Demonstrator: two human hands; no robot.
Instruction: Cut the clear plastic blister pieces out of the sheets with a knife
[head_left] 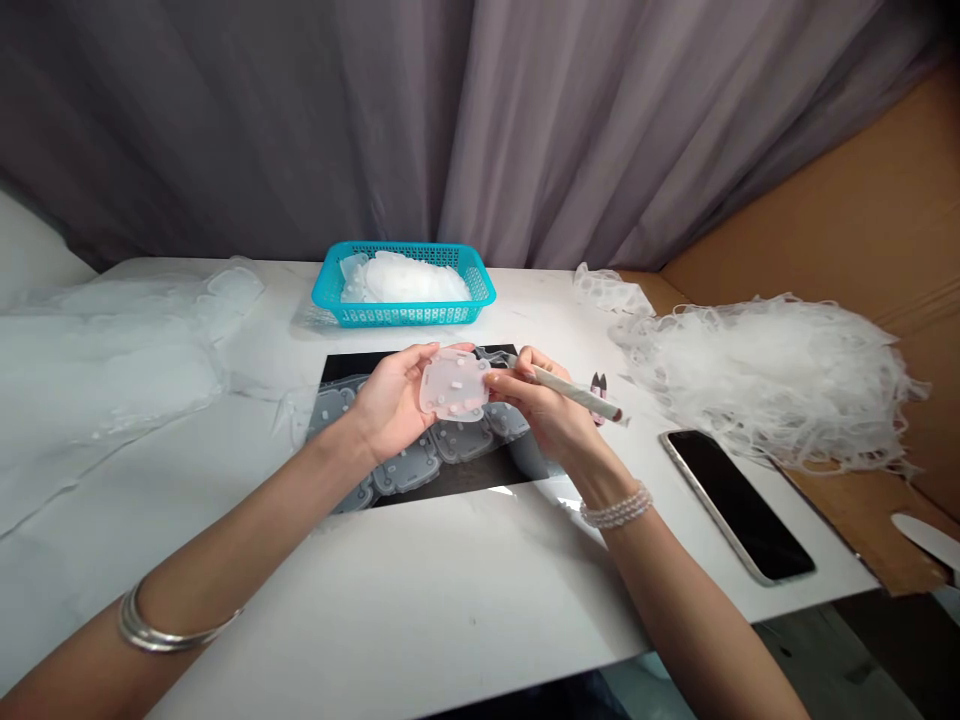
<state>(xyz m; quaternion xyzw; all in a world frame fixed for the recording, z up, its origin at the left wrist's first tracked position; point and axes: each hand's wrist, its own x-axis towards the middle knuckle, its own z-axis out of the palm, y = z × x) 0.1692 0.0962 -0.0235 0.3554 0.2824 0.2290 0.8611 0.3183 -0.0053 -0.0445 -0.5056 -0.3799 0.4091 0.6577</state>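
Note:
A translucent, rounded silicone-like piece [455, 386] with small raised nubs is held up over a black mat [480, 478]. My left hand [394, 400] grips its left side, fingers behind it. My right hand [544, 400] is closed round a slim, pen-like tool with a pale wrapped handle [574, 391], whose brown end points right. The thumb of that hand touches the piece's right edge. A thin clear strip [491, 355] trails by the right fingers; the tool's working tip cannot be made out. Several similar translucent pieces [409, 468] lie on the mat under my hands.
Behind the mat stands a blue basket [409, 314] with whitish pieces inside. Clear sheets [105, 370] are heaped at left, and a tangled pile of clear scraps [772, 380] at right. A phone [739, 505] lies near the right edge. Small dark-tipped snips [598, 390] rest beyond my right hand.

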